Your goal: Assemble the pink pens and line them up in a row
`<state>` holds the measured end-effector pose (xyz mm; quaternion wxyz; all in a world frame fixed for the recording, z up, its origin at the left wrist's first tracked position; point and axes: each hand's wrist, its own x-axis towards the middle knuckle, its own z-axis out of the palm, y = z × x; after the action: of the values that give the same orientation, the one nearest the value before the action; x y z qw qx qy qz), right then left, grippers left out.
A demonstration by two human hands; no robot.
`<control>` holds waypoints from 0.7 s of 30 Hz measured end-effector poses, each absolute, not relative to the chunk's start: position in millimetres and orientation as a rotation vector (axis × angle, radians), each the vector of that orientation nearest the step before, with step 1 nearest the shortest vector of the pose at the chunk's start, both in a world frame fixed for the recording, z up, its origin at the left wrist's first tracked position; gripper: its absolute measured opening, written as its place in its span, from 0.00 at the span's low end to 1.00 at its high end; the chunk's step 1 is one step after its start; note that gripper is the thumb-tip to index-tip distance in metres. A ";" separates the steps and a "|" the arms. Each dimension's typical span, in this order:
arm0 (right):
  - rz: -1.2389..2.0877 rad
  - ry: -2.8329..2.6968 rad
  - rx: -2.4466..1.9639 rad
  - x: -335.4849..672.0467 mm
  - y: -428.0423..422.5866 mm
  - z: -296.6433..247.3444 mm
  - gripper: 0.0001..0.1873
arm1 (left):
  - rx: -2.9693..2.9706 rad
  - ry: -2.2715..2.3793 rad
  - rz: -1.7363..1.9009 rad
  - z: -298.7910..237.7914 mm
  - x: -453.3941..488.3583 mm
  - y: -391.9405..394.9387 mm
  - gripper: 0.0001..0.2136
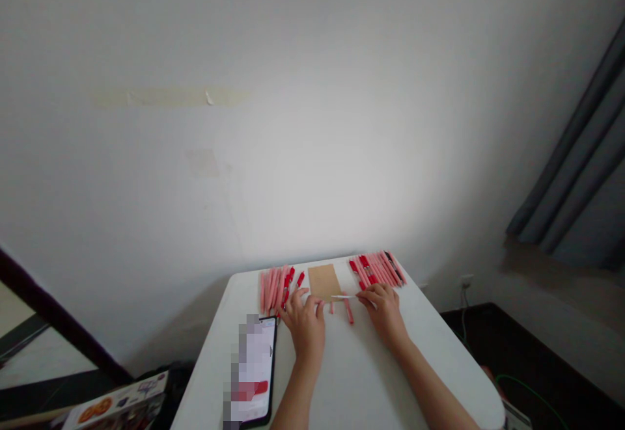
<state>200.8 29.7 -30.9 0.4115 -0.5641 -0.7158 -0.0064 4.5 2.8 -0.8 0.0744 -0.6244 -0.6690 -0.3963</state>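
Note:
In the head view, my right hand (383, 309) pinches a thin white stick that looks like a pen refill (343, 296), its free end pointing left. My left hand (305, 322) has its fingers spread beside the left group of pink and red pens (273, 289); I see nothing held in it. Between the hands lie a pink pen barrel (349, 311) and a short pink piece (332, 309). Behind them rests a flat brown card or paper (323, 282). A second row of pink pens (378, 267), some red or black, lies past my right hand.
A phone (256, 371) with a lit screen lies left of my left forearm on the white table (371, 378). The wall (312, 157) stands just behind the table. A printed box (120, 404) is low on the left, and a dark curtain (576, 170) hangs on the right.

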 end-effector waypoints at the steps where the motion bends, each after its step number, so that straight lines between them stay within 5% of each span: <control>1: -0.020 -1.802 -1.420 201.1 30.1 -31.4 0.08 | -1.866 -2.013 -1.177 -1.4 4.3 2.8 0.03; 21: -0.006 -1.813 -1.440 202.0 31.2 -33.5 0.09 | -1.771 -2.123 -0.863 -5.2 5.5 -0.5 0.08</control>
<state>202.0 31.2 -33.5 0.4015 -0.5697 -0.7171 -0.0023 5.5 -0.5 -5.2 0.1224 -0.6070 -0.7274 -0.2956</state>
